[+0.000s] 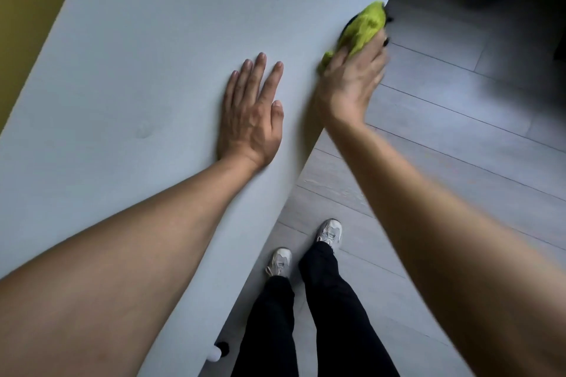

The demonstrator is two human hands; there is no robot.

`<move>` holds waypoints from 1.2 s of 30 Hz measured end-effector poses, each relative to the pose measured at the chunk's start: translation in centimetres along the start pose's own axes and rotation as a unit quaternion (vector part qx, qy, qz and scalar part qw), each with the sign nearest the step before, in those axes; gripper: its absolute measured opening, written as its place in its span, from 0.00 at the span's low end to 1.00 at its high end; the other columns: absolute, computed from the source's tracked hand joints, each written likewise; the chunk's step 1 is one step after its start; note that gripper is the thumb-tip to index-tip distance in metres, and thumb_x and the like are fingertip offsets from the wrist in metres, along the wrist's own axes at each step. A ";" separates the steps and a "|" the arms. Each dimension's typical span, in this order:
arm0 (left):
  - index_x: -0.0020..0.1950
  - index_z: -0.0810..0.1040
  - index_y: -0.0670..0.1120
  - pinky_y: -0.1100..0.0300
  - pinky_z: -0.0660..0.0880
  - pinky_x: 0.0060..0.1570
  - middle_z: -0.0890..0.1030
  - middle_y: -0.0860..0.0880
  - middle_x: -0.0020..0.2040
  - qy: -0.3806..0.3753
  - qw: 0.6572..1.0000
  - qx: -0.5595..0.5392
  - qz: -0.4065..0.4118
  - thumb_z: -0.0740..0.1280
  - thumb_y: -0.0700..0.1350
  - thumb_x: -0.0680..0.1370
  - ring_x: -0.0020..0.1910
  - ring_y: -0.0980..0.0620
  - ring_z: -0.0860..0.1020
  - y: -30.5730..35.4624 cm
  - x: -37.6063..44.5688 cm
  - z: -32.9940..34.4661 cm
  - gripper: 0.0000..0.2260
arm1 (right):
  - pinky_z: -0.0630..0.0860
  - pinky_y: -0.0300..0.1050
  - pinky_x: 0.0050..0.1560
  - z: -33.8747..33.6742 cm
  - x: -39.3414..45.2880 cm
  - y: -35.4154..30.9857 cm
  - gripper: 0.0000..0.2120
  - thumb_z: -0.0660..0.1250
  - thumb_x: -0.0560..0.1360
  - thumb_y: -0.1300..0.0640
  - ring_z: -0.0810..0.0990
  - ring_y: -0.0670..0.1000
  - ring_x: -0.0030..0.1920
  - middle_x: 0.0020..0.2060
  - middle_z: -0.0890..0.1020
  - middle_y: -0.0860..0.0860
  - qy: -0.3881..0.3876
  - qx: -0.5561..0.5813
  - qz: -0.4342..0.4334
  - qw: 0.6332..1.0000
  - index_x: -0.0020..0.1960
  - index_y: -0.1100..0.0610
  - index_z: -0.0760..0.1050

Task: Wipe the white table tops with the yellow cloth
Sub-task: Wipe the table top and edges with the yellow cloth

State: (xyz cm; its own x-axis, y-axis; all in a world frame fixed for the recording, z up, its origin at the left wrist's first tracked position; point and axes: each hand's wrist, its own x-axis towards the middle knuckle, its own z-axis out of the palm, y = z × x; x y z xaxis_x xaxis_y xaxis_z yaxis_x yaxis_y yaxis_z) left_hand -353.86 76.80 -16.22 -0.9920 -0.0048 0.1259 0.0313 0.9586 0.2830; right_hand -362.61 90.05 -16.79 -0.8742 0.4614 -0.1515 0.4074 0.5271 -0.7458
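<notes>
A white table top fills the left and middle of the head view, its right edge running diagonally from top right to bottom centre. My left hand lies flat on it with straight, spread fingers, palm down. My right hand grips the bunched yellow-green cloth right at the table's right edge, and both are blurred by motion. Part of the cloth sticks out beyond my fingers toward the far end of the edge.
Grey plank floor lies to the right of the table. My legs in black trousers and pale shoes stand close to the table edge. A small white and black object sits low by the edge. A yellow wall is at far left.
</notes>
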 end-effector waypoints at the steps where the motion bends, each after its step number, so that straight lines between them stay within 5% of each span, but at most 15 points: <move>1: 0.81 0.68 0.45 0.44 0.55 0.82 0.65 0.40 0.82 0.003 1.000 -0.002 0.001 0.57 0.45 0.82 0.81 0.39 0.64 0.0 -0.1 0.0 0.26 | 0.60 0.53 0.73 -0.2 -2.9 0.8 0.30 0.57 0.83 0.55 0.65 0.65 0.70 0.72 0.64 0.62 -0.007 0.015 -0.007 1.000 0.80 0.64 0.52; 9: 0.78 0.70 0.40 0.43 0.59 0.80 0.69 0.37 0.79 -0.002 0.998 -0.007 -0.066 0.56 0.43 0.82 0.78 0.36 0.68 -1.0 -7.1 -2.2 0.24 | 0.63 0.60 0.73 -2.1 -20.8 4.5 0.32 0.59 0.82 0.55 0.64 0.63 0.71 0.72 0.65 0.63 -0.055 0.032 -0.012 0.998 0.81 0.62 0.50; 18: 0.83 0.64 0.48 0.41 0.56 0.80 0.62 0.43 0.84 -0.094 0.987 0.046 -0.120 0.56 0.49 0.84 0.81 0.39 0.62 -4.3 -25.0 -7.5 0.26 | 0.56 0.50 0.74 -1.0 -11.2 1.7 0.31 0.57 0.83 0.54 0.65 0.62 0.71 0.72 0.64 0.63 -0.024 -0.056 0.014 0.998 0.80 0.66 0.50; 23: 0.86 0.57 0.52 0.43 0.51 0.82 0.55 0.47 0.86 -0.159 0.982 0.022 -0.099 0.52 0.54 0.84 0.84 0.42 0.56 -5.7 -25.0 -8.4 0.28 | 0.60 0.52 0.74 -0.5 -10.8 1.5 0.31 0.56 0.83 0.53 0.66 0.62 0.71 0.72 0.64 0.61 -0.017 -0.045 0.034 0.998 0.80 0.64 0.51; 32: 0.86 0.55 0.52 0.43 0.50 0.82 0.54 0.46 0.86 -0.173 0.981 0.028 -0.082 0.57 0.53 0.86 0.84 0.41 0.55 -6.2 -24.9 -8.7 0.29 | 0.61 0.57 0.73 -3.1 -34.0 6.2 0.32 0.59 0.83 0.55 0.63 0.63 0.72 0.72 0.64 0.63 -0.080 0.015 0.011 0.997 0.81 0.61 0.49; 36: 0.86 0.56 0.51 0.45 0.49 0.82 0.53 0.45 0.86 -0.182 0.981 -0.001 -0.070 0.63 0.49 0.85 0.85 0.42 0.54 -6.7 -24.9 -9.3 0.31 | 0.63 0.58 0.72 -3.1 -35.2 5.9 0.31 0.59 0.83 0.54 0.64 0.64 0.72 0.72 0.64 0.63 -0.082 0.015 0.051 0.995 0.81 0.60 0.50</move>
State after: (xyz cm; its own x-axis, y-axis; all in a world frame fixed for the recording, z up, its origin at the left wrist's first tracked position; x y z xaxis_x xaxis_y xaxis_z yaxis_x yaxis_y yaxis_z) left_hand -328.27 67.84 -12.38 -0.9646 -0.0335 -0.2615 -0.1078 0.9553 0.2753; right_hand -328.57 79.13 -13.88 -0.8609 0.3878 -0.3295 0.4907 0.4612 -0.7393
